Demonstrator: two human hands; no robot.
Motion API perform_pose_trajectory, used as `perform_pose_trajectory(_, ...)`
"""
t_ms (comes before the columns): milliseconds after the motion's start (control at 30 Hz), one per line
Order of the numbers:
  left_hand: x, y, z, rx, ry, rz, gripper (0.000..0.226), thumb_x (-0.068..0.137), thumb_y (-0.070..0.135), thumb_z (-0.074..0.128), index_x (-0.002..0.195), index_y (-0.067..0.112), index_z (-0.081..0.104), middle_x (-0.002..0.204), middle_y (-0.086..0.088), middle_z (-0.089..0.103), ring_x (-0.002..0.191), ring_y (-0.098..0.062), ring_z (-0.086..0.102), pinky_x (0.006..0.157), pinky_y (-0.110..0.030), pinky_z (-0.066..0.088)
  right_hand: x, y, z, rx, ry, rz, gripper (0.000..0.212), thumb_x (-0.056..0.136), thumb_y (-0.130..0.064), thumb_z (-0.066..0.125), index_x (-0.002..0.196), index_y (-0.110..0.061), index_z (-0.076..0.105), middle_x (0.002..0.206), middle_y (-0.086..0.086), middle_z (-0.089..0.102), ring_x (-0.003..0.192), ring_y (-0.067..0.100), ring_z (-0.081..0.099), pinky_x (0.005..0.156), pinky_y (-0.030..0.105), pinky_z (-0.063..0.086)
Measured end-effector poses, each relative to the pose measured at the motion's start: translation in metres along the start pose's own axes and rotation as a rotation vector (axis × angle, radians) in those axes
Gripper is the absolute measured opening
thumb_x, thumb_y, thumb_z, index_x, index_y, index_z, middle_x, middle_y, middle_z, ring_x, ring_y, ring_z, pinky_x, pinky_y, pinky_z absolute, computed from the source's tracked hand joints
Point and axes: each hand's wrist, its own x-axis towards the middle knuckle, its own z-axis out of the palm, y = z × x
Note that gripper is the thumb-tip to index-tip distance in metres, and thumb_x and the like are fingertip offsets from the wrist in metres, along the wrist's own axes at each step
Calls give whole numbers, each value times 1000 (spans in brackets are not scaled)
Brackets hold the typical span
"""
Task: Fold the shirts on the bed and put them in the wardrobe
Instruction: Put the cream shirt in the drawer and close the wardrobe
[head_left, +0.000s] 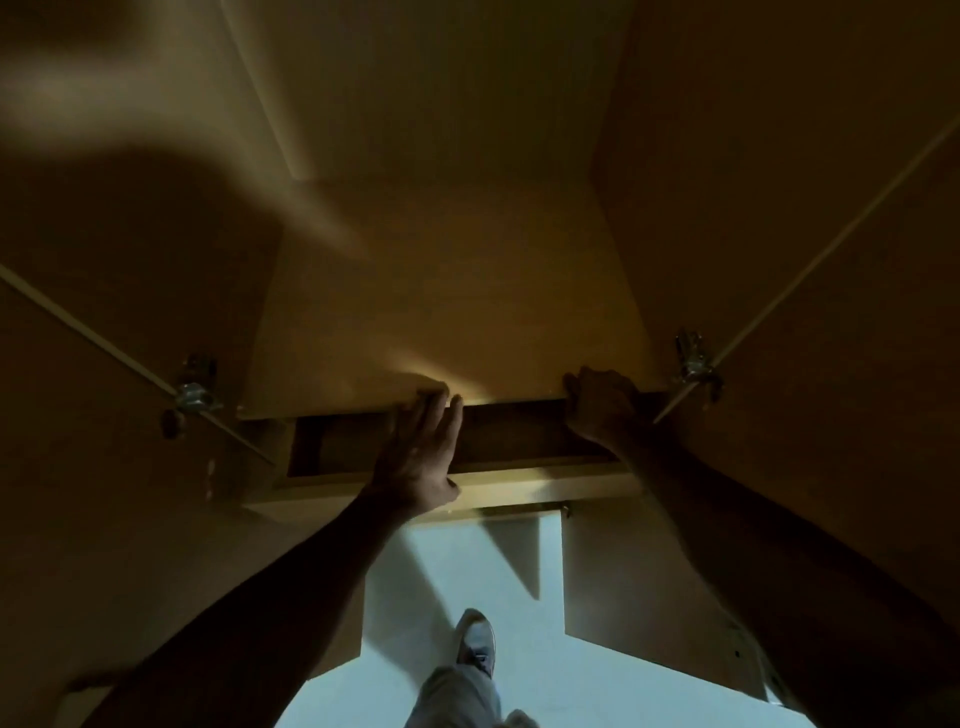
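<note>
Both hands are at the open wardrobe (447, 291), left hand (423, 452) flat with fingers straight, right hand (602, 405) gripping the shelf (441, 338) edge; no shirts visible, so progress is unclear.

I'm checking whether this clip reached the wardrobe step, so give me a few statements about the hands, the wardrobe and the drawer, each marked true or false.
1. Both wardrobe doors stand open. True: the left door and the right door swing outward on their hinges.
2. The left hand grips a folded shirt. False: its fingers lie straight against the shelf edge, and no shirt is in view.
3. The right hand curls over the shelf's front edge. True.
4. The drawer under the shelf is fully closed. False: it is pulled out, its dark inside showing.
5. A shoe shows on the pale floor below. True.
</note>
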Motion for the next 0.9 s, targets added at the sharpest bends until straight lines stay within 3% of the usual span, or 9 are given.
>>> perform_pose_trajectory(100, 27, -5, -12, 41, 0, -40, 119, 74, 58, 75, 160, 18, 4, 167, -7, 3, 154, -30, 3, 121, -55, 9, 1, 0, -2, 5, -3, -6, 39, 99, -30, 45, 136, -19, 53, 124, 8, 57, 116, 31, 57, 92, 38, 47)
perform_pose_trajectory(300, 63, -17, -21, 119, 7, -47, 109, 71, 51, 78, 157, 17, 22, 162, -14, 21, 151, -36, 16, 115, -61, 18, -1, 1, 0, 51, -44, 34, 46, 97, -34, 46, 142, -25, 47, 140, 6, 51, 128, 29, 51, 103, 46, 48)
perform_pose_trajectory(433, 80, -27, -17, 156, 1, -29, 103, 62, 41, 87, 150, 10, 43, 151, -22, 43, 142, -43, 38, 108, -67, 30, -1, 0, 0, 47, -35, 26, 55, 98, -26, 46, 152, -23, 39, 159, 7, 36, 143, 25, 37, 116, 41, 36)
perform_pose_trajectory(533, 85, -30, -9, 168, 15, -6, 106, 49, 22, 91, 145, 7, 49, 144, -23, 51, 136, -43, 47, 105, -67, 36, -5, 1, -1, 51, -29, 17, 57, 100, -27, 45, 155, -21, 34, 163, 8, 29, 148, 26, 30, 120, 40, 28)
perform_pose_trajectory(633, 85, -31, -4, 184, 43, 23, 100, 46, 10, 81, 142, 8, 51, 140, -21, 53, 132, -40, 49, 102, -63, 37, -8, 0, 0, 71, -1, 19, 58, 101, -27, 45, 157, -22, 32, 164, 7, 28, 150, 25, 26, 121, 40, 26)
perform_pose_trajectory(767, 86, -32, 5, 220, 109, 41, 82, 59, 10, 52, 141, 7, 53, 139, -22, 55, 130, -40, 52, 100, -61, 40, -8, 1, 5, 86, 29, 29, 61, 100, -26, 46, 158, -22, 28, 166, 7, 24, 152, 24, 22, 123, 38, 21)
perform_pose_trajectory(900, 86, -29, 10, 251, 160, 69, 69, 74, 11, 45, 142, 7, 51, 140, -22, 55, 129, -40, 52, 100, -61, 40, -9, 2, 7, 95, 3, 44, 66, 100, -26, 46, 160, -21, 21, 168, 8, 17, 155, 25, 13, 125, 39, 17)
